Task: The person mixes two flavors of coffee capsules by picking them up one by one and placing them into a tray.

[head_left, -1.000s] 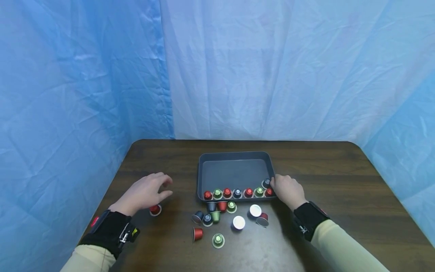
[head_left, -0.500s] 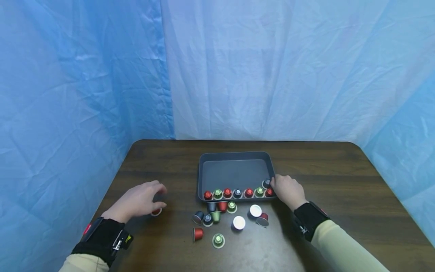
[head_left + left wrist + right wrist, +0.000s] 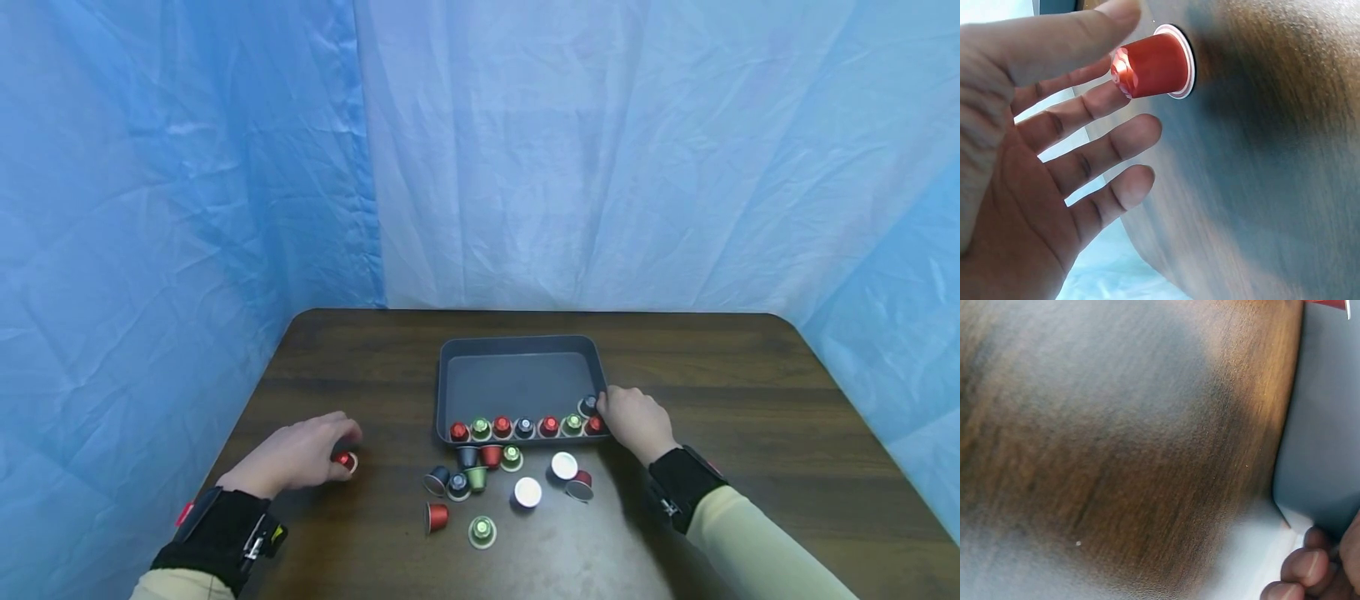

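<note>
Brown surface (image 3: 712,358), dark tray (image 3: 517,375) on it. Right hand (image 3: 639,421) has fingers curled at the tray's right rim, can't tell what it's gripping. Left hand (image 3: 296,457) has fingers loosely spread around a red pod (image 3: 1157,67), well left of the tray.

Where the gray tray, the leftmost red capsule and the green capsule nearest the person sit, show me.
Gray tray (image 3: 517,383): head view, bare floor.
Leftmost red capsule (image 3: 1157,66): left wrist view, side wall.
Nearest green capsule (image 3: 482,529): head view, raised top.
</note>
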A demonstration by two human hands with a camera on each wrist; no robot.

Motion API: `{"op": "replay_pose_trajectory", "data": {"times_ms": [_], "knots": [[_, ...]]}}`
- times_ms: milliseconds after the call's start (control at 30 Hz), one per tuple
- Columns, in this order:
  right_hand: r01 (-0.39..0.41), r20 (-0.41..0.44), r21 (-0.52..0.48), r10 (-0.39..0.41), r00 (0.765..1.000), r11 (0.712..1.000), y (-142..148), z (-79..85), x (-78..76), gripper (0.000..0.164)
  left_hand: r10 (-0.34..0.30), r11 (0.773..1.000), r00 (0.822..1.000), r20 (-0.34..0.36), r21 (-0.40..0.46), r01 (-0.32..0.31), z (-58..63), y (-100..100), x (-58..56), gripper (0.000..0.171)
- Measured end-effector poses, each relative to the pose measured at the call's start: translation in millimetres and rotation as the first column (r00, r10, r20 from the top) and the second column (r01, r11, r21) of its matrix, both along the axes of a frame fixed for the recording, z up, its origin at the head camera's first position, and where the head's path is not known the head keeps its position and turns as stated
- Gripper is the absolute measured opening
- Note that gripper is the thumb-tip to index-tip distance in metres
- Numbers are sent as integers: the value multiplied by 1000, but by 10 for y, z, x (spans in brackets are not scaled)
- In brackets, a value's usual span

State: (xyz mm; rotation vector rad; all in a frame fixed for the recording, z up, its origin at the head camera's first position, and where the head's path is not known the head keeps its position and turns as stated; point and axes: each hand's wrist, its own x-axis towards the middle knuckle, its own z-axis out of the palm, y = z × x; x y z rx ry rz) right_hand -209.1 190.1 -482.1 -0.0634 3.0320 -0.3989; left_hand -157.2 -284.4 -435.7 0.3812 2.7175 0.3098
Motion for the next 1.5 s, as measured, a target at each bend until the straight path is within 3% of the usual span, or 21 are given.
{"op": "replay_pose_trajectory", "data": {"times_ms": [367,1200,1500], "knots": [[19,23,6,-19,1000,1000,-9,0,-13,32,-8,1000,998,56,22,7,-62,4,1,24],[22,25,9,-22,999,1000,-11,4,-6,31,-46,997,999,0,59,46,-33,82,-19,18],[21,20,8,-21,1000,1000,-7,-8,-14,31,-78,995,994,-70,58,82,0,188,-63,20]]}}
